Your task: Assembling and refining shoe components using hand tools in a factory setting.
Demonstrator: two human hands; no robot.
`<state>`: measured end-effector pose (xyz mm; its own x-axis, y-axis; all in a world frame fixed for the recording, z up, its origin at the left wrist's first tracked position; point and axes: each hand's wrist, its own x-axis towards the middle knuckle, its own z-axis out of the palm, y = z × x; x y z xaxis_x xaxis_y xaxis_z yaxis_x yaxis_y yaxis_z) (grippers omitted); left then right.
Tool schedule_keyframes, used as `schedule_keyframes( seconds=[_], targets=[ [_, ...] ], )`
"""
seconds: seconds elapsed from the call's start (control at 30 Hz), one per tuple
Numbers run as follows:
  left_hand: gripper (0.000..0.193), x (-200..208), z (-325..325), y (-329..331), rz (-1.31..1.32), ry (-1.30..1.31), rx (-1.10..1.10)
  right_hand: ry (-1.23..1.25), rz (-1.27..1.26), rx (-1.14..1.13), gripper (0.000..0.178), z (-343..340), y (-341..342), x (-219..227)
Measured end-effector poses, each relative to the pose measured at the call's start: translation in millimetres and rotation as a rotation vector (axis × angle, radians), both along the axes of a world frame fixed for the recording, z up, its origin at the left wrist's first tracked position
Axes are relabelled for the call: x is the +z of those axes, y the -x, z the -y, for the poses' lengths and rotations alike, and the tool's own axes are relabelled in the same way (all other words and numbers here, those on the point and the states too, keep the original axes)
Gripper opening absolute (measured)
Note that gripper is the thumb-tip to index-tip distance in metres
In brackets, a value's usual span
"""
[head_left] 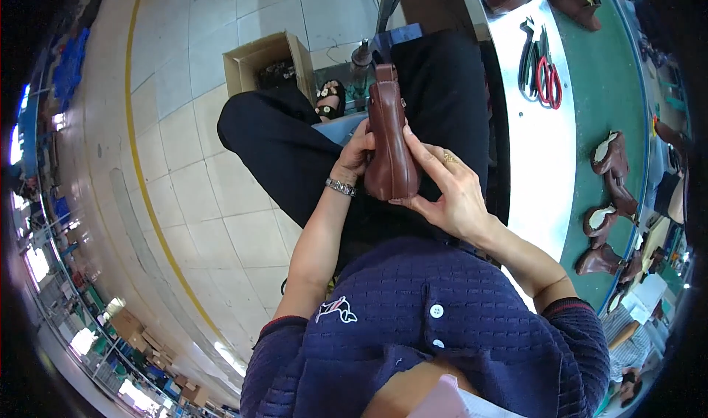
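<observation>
Clearly, brown shoe upper (387, 163): above my lap, between both hands; likely light, bendable, a little slippery, easily scuffed.
Left hand (358, 151): curled onto its left side, some fingertips hidden behind.
Right hand (459, 195): pinching the rounded near end, thumb low, forefinger along the right side.
Best hold: that wide end, I judge, where it seems stiffest.
Leather: glossy, seamed lengthwise, narrowing toward the far strap (386, 73).
Metal strip (537, 174): right, smooth, pale.

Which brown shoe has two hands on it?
The shoe over the lap, between the left hand and the right hand. The other shoes sit off to the right, on the bench.
</observation>
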<state>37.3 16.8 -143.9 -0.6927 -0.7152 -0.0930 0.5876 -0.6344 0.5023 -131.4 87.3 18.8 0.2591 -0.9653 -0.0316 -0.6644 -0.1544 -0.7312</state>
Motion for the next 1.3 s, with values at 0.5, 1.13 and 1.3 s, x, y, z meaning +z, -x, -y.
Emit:
schedule_keyframes(
  seconds=[0.5,1.13,1.3],
  targets=[
    [0.060,114,53,-25,-0.402,-0.552,-0.030,0.087,-0.385,-0.766,0.045,107,214,-59],
    [0.060,91,67,-29,-0.427,-0.868,-0.091,0.105,-0.547,-0.720,0.049,124,222,-85],
    [0.057,79,67,-24,-0.254,-0.686,-0.055,-0.044,-0.671,-0.795,0.065,157,216,-93]
  ],
)
